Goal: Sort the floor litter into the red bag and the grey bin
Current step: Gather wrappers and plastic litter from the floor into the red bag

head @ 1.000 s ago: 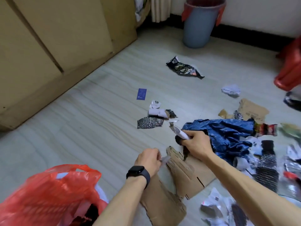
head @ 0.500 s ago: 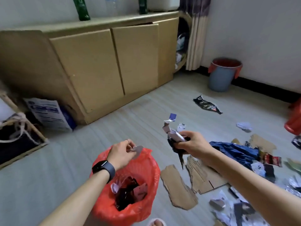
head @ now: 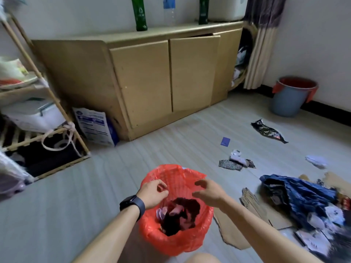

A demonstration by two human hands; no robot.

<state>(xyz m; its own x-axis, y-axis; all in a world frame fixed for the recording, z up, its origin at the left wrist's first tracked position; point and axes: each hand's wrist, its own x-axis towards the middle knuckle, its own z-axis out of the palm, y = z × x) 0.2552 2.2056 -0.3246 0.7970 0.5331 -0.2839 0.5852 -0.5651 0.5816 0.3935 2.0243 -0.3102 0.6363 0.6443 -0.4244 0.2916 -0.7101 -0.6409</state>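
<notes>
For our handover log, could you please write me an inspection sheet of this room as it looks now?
Surface: pale floor, litter spread over its right part.
Job's things: red bag stands open before the person, dark and pale scraps inside; grey bin with a red liner stands by the far wall.
Clutter: cardboard, blue plastic sheet, black wrapper, small blue card, crumpled paper lie on the floor.
Hands: left hand and right hand above the bag's mouth, fingers loosely curled, nothing seen in them.
Cables: nothing seen.
Surroundings: wooden cabinet with green bottles on top, shelf rack at left, curtain in the corner.
</notes>
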